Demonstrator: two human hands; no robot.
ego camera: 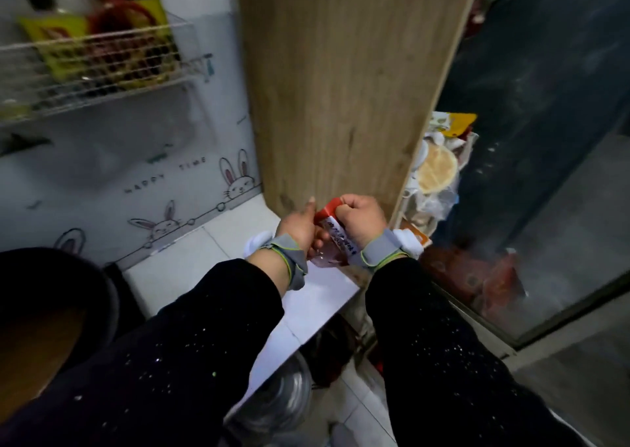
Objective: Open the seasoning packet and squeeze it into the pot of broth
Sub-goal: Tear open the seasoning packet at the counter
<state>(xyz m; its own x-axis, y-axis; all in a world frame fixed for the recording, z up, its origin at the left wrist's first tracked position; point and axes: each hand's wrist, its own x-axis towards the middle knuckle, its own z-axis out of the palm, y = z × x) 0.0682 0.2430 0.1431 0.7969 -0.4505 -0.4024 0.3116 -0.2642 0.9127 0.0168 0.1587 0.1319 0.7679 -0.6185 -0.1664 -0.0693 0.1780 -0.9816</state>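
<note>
Both hands, left [300, 226] & right [361, 218], pinch seasoning packet [332, 233] over counter [238, 242]

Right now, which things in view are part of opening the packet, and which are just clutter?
In the job: seasoning packet, held by left hand and right hand; pot at lower left.

Lying about: wire rack with yellow packages, wooden panel, bagged food on the right.

Both forearms extended forward, black sleeves, grey wrist straps. Left hand [300, 225] and right hand [361, 218] pinch the seasoning packet [332, 238] between them.
</note>
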